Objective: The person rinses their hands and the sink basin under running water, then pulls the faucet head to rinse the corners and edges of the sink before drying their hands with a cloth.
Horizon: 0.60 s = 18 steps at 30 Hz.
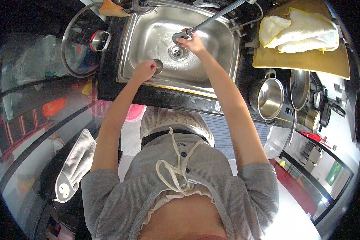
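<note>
My left hand (144,71) is curled over the near left part of a stainless steel sink (210,67). Its fingers close on the edge of a small round metal piece (158,66), which looks like a drain strainer; the hand partly covers it. My right hand (194,44) grips the head of a chrome faucet (180,36), whose long spout reaches in from the upper right. Just below the faucet head lies the round sink drain (177,52), with its slotted fitting exposed. Wet drops show on the sink floor around it. Whether water is running I cannot tell.
Right of the sink, a folded white cloth with yellow edging (306,31) lies on a wooden board (303,61). Below it stand a steel pot (270,99) and a frying pan (300,90). A glass lid (81,42) leans at the left; a grey towel (75,165) hangs lower down.
</note>
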Tool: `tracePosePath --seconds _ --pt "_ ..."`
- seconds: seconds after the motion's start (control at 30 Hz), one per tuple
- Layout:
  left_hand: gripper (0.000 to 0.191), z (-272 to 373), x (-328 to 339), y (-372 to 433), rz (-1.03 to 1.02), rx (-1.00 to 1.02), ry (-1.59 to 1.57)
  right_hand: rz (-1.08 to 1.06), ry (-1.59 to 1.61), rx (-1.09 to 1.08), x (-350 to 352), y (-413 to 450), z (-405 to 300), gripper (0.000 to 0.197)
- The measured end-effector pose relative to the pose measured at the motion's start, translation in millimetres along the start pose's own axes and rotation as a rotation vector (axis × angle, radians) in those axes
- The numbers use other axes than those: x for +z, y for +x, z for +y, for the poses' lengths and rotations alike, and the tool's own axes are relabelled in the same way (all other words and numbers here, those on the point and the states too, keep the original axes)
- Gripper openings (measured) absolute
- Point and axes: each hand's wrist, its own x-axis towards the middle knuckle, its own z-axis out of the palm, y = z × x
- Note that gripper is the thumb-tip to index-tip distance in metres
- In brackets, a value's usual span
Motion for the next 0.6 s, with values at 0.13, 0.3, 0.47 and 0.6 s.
tracePosePath --seconds 0.13,0.3,0.47,0.6 --pt "0.016 3 -1 1 -0.01 -0.007 0.016 0.071 -0.093 0.023 -6 4 4 0.05" --pt "0.016 4 0 1 0.006 0.016 0.02 0.091 -0.036 -0.057 -16 3 11 0.048" --pt "0.017 5 -2 -1 -0.019 -0.038 -0.005 0.013 -0.078 -0.006 -14 -6 0 0.048" --pt "0.016 8 -3 -1 -0.028 -0.054 -0.01 -0.001 -0.079 -0.023 -16 -12 -3 0.047"
